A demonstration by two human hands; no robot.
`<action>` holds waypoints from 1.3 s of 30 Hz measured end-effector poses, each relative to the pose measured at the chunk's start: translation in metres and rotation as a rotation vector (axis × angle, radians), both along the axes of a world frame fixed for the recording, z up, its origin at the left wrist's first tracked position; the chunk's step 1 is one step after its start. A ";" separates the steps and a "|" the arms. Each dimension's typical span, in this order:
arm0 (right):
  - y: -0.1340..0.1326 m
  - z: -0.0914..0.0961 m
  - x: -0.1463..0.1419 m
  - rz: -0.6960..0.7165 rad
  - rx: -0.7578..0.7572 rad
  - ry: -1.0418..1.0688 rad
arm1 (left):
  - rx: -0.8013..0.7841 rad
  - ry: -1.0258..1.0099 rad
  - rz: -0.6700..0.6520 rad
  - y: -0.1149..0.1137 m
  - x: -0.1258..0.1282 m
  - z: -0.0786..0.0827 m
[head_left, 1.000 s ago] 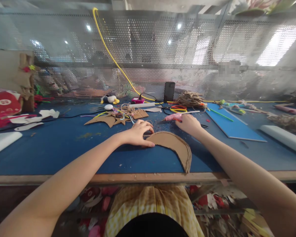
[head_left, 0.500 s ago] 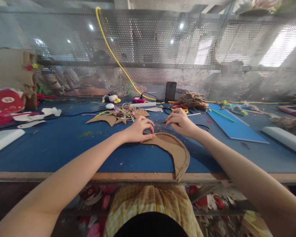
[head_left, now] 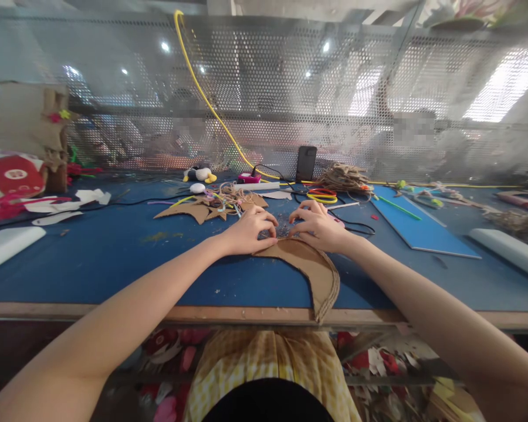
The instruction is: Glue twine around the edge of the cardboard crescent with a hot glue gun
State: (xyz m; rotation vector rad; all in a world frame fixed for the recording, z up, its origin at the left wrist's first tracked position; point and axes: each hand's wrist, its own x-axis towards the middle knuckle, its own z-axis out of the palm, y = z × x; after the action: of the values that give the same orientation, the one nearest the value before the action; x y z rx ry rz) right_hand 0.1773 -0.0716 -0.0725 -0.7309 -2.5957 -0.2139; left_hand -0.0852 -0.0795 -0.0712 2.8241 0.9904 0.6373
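Observation:
A brown cardboard crescent (head_left: 319, 272) lies flat on the blue table, its lower tip reaching the wooden front edge. Along its curved outer rim the thickness shows as layered, cord-like lines. My left hand (head_left: 250, 231) has thumb and fingers closed on the crescent's upper left end. Close by on the right, my right hand (head_left: 320, 228) rests at the far rim with bent fingers, thumb side against the cardboard. Any thin strand between the fingers is too small to make out.
Behind my hands lie cardboard star shapes (head_left: 189, 211) and tangled twine (head_left: 229, 196). A black phone (head_left: 306, 163) stands by a twine bundle (head_left: 344, 177). To the right are a blue board (head_left: 422, 225) and a white block (head_left: 508, 252). A perforated metal screen (head_left: 268, 88) rises at the back.
My right hand has come down and left, from above the table behind the crescent to its far rim. My left hand and the crescent have stayed in place.

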 end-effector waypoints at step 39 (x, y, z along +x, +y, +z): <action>-0.001 0.001 -0.004 0.079 0.134 -0.044 | 0.058 0.008 -0.010 0.003 0.000 -0.003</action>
State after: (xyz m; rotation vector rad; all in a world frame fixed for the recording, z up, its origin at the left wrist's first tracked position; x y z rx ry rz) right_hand 0.1733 -0.0727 -0.0719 -0.5812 -2.6156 -0.3794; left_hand -0.0848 -0.0770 -0.0747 2.8822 0.9739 0.6647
